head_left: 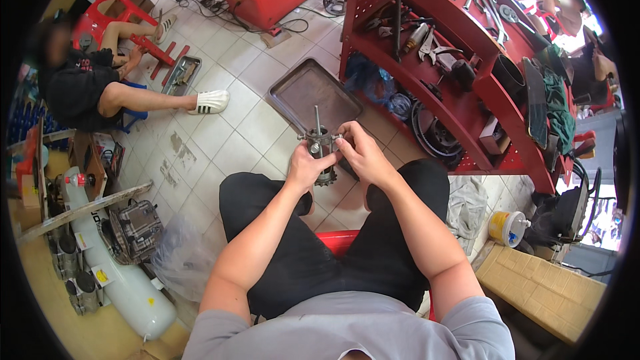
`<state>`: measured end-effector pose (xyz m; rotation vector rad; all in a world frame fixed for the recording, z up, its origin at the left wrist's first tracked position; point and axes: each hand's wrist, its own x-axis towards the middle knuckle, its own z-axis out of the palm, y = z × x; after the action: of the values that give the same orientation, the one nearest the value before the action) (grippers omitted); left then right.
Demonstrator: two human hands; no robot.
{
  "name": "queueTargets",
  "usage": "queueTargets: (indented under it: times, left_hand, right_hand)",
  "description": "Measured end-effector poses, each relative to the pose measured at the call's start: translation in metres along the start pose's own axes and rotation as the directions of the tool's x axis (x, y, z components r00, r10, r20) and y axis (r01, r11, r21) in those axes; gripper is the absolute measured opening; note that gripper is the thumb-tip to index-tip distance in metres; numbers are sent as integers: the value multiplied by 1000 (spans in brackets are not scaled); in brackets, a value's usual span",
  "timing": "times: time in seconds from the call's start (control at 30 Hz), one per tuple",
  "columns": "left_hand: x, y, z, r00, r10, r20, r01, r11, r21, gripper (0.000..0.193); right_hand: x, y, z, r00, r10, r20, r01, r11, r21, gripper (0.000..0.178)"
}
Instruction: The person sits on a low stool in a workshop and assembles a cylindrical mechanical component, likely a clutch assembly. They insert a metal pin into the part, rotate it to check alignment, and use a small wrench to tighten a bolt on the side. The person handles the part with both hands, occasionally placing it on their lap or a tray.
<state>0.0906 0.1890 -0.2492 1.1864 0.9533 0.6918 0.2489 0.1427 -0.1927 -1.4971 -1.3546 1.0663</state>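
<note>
A grey metal mechanical part (321,138) is hanging between the left grip (307,169) and the right grip (366,154). A thin rod (317,117) is pointing forward from its far end, small side bolts (339,139) are jutting out, and a dark toothed end (326,179) is facing the wearer.

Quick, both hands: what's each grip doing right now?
Left hand: closed, holding the toothed metal assembly from its left.
Right hand: closed, pinching the same assembly at its right side.
</note>
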Motion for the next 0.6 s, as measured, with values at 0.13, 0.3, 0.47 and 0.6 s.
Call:
queueTargets:
  times: [0.13,0.3,0.47,0.6]
  left_hand:
    - [-4,9,2,996,-85,12,85,982,-167,25]
    - [-1,4,1,992,-117,50,126,966,-226,20]
    - [4,-5,0,993,-100,64,113,960,-256,25]
    - [4,-3,1,991,-117,64,128,972,-200,24]
  right_hand:
    - [11,22,4,982,184,-35,-177,975,137,30]
    - [19,32,-2,941,330,69,-334,941,52,34]
    - [15,30,1,985,172,-2,-161,926,342,24]
    - [19,30,-4,941,340,7,-327,899,291,19]
